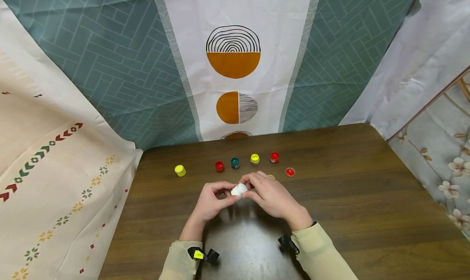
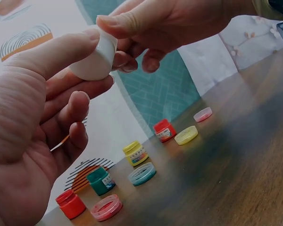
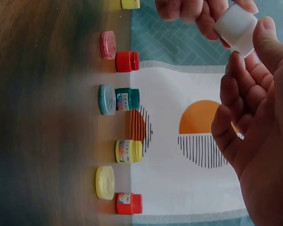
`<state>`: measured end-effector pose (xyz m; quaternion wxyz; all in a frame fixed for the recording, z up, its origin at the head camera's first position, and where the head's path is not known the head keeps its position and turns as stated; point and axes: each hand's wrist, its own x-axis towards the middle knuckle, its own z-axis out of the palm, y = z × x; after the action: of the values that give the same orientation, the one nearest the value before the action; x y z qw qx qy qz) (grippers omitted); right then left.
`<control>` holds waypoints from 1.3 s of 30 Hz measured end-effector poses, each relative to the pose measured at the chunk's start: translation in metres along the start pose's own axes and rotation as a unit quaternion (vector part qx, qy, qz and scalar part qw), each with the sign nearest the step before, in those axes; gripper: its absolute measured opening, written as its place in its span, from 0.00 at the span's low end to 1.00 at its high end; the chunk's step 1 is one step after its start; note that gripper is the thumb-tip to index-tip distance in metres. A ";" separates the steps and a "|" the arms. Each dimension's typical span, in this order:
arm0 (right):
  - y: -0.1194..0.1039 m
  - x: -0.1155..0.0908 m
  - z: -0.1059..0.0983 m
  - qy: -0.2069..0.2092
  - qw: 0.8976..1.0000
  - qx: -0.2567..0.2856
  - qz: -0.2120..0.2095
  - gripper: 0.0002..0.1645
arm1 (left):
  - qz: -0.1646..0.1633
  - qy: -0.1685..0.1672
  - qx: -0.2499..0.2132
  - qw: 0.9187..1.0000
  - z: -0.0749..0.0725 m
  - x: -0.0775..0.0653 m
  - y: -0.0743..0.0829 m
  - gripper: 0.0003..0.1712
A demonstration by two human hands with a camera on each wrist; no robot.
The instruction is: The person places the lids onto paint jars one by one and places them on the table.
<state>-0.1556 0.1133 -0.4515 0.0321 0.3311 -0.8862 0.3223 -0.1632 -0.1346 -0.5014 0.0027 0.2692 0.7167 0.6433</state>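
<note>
A small white jar [image 1: 239, 190] is held up above the table between both hands. My left hand [image 1: 211, 200] pinches one end of it between thumb and fingers. From the other side, my right hand [image 1: 271, 194] pinches the opposite end with its thumb and fingertips. In the left wrist view the white jar [image 2: 94, 59] is tilted, and the fingers cover part of it. The right wrist view shows the white jar [image 3: 237, 29] with a seam between two white parts; whether the cap is loose cannot be told.
Behind the hands stand open paint jars: red [image 1: 219, 166], teal [image 1: 235, 162], yellow [image 1: 255, 159] and another red [image 1: 274, 157]. Lids lie before them, including a red-filled lid [image 1: 290, 172] and a teal lid [image 2: 142, 173]. A yellow jar [image 1: 180, 170] stands apart at left.
</note>
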 end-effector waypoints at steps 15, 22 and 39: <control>-0.001 0.002 0.002 0.000 1.000 -0.003 0.005 0.20 | -0.014 0.001 0.013 1.000 -0.001 0.002 0.002 0.15; 0.001 0.003 0.002 0.010 1.000 -0.015 -0.013 0.21 | -0.040 0.001 0.019 0.999 -0.002 0.004 0.005 0.15; 0.005 0.000 0.000 0.023 0.998 -0.030 -0.053 0.23 | -0.070 -0.018 0.037 0.997 0.000 0.002 0.002 0.19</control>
<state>-0.1591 0.1160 -0.4546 0.0797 0.3690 -0.8757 0.3010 -0.1643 -0.1336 -0.4984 0.0505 0.2299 0.7567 0.6099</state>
